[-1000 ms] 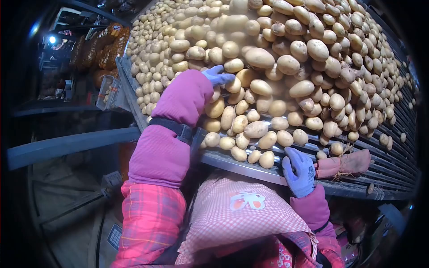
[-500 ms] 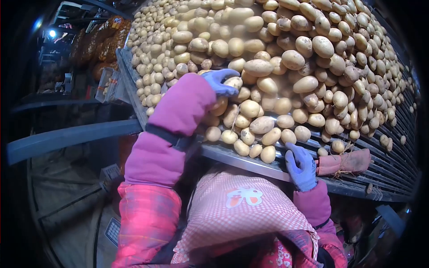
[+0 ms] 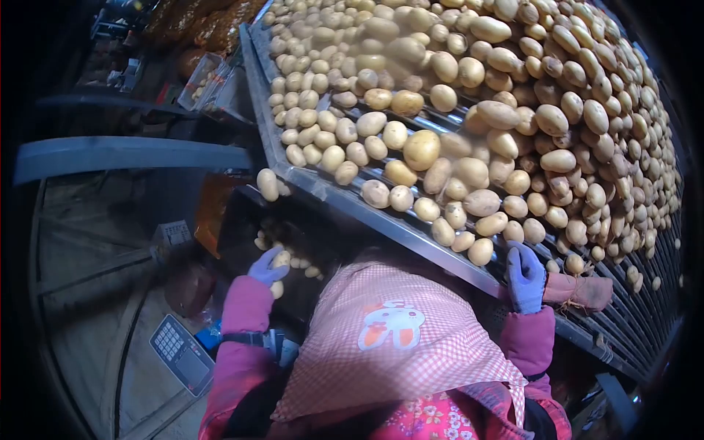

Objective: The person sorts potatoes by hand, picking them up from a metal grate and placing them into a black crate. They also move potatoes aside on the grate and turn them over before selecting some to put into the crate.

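Note:
My left hand [image 3: 268, 267], in a lavender glove, is low on the left beside the table. Its fingers are curled around a potato [image 3: 281, 258] over a dark bin holding several other potatoes [image 3: 299, 262]. My right hand [image 3: 526, 277], also gloved, rests at the front edge of the slatted metal table [image 3: 411, 238], fingers stretched forward and holding nothing visible. It lies next to a pink wrapped bar [image 3: 579, 291] tied with string. A large heap of potatoes [image 3: 561, 161] covers much of the table, with looser ones near its front edge.
Two potatoes [image 3: 268, 185] sit at the table's left corner. A blue-grey rail [image 3: 132, 159] crosses the left side. A keypad device [image 3: 182, 356] lies lower left, and a clear crate [image 3: 202, 82] stands at upper left. A checked pink apron [image 3: 396, 345] covers my front.
My left hand has moved from the potato heap down and left to the bin beside the table. My right hand stays at the table edge. The view has shifted, showing more of the left side.

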Motion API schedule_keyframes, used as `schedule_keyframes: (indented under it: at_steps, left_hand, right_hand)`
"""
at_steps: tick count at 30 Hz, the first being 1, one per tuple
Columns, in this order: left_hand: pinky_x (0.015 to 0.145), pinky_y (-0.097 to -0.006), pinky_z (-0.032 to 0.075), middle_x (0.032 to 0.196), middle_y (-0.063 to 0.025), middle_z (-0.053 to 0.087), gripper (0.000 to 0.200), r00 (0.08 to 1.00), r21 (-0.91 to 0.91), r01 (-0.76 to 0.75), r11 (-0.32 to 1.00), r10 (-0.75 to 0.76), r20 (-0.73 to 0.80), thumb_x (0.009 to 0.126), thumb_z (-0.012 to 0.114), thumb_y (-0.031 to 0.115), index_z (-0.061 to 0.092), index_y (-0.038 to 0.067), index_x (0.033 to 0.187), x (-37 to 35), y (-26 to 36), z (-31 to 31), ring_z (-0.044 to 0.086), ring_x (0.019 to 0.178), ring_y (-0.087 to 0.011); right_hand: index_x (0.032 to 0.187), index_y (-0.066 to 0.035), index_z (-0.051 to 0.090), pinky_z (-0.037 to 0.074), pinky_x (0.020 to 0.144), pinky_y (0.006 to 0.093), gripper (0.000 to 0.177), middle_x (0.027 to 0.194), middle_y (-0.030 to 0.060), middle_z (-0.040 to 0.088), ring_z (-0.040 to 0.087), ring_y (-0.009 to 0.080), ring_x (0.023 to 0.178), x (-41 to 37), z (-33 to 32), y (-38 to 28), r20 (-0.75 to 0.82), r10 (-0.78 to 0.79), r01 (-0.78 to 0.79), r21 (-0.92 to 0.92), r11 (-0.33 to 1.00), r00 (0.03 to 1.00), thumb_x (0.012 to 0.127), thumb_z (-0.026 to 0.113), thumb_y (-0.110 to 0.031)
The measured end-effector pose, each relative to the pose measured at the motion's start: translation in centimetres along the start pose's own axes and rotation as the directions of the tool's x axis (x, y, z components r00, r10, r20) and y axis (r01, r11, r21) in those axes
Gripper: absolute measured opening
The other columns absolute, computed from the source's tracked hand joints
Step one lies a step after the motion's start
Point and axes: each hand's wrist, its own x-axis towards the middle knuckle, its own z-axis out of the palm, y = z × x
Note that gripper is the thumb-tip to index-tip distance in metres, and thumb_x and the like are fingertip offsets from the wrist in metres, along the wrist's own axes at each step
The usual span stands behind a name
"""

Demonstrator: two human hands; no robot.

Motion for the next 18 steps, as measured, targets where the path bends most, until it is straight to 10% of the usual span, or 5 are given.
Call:
schedule_keyframes:
  at_steps: [5,7,9,13,18]
  left_hand:
    - [0.085,-0.0293,0.052,0.120,-0.0186,0.060,0.052,0.908,0.332,-0.142,0.932,0.257,-0.332,0.083,0.070,0.009,0.053,-0.001,0.131,1.1,6.2,1.4,0.063,0.102,-0.0202]
    - [0.075,-0.0284,0.054,0.113,-0.0162,0.062,0.045,0.667,0.532,-0.477,0.700,0.682,-0.299,0.082,0.070,0.008,0.058,0.001,0.125,1.5,11.6,2.9,0.065,0.093,-0.0193]
    - [0.078,-0.0332,0.053,0.112,-0.0165,0.062,0.045,0.810,0.168,-0.516,0.840,0.542,-0.223,0.079,0.072,0.008,0.060,0.004,0.122,1.6,17.7,6.6,0.065,0.094,-0.0246]
    - [0.091,-0.0450,0.047,0.126,-0.0195,0.054,0.054,0.262,0.541,-0.840,0.041,0.904,0.337,0.074,0.071,0.029,0.060,0.009,0.122,4.9,26.0,15.6,0.055,0.112,-0.0357]
    - [0.103,-0.0530,0.036,0.140,-0.0199,0.041,0.073,0.481,0.794,-0.578,-0.189,0.707,0.518,0.063,0.072,0.043,0.055,0.015,0.129,7.8,28.5,24.2,0.044,0.123,-0.0411]
  right_hand:
    - [0.112,0.001,0.065,0.048,0.075,0.0249,0.024,0.093,0.0039,0.066,0.057,0.0097,0.083,0.1,-0.3,-0.2,0.020,-0.047,0.048,-0.058,0.997,0.999,0.097,0.056,-0.015]
    - [0.112,0.001,0.065,0.048,0.077,0.0248,0.024,0.096,0.0044,0.067,0.058,0.0098,0.085,0.0,0.0,-0.1,-0.006,-0.116,0.116,-0.060,0.991,0.993,0.097,0.056,-0.015]
    - [0.111,0.002,0.065,0.048,0.081,0.0265,0.024,0.098,0.0063,0.068,0.060,0.0116,0.089,0.1,-0.2,-0.2,-0.006,-0.102,0.101,-0.079,0.992,0.995,0.097,0.056,-0.015]
    - [0.109,0.000,0.065,0.050,0.081,0.0334,0.023,0.097,0.0147,0.067,0.065,0.0248,0.090,-0.2,0.1,-0.9,-0.051,-0.119,0.117,-0.042,0.992,0.992,0.094,0.059,-0.016]
    - [0.108,-0.001,0.066,0.050,0.081,0.0366,0.024,0.098,0.0153,0.067,0.065,0.0292,0.091,-0.5,-0.1,-1.2,-0.078,-0.147,0.145,-0.035,0.989,0.986,0.092,0.060,-0.018]
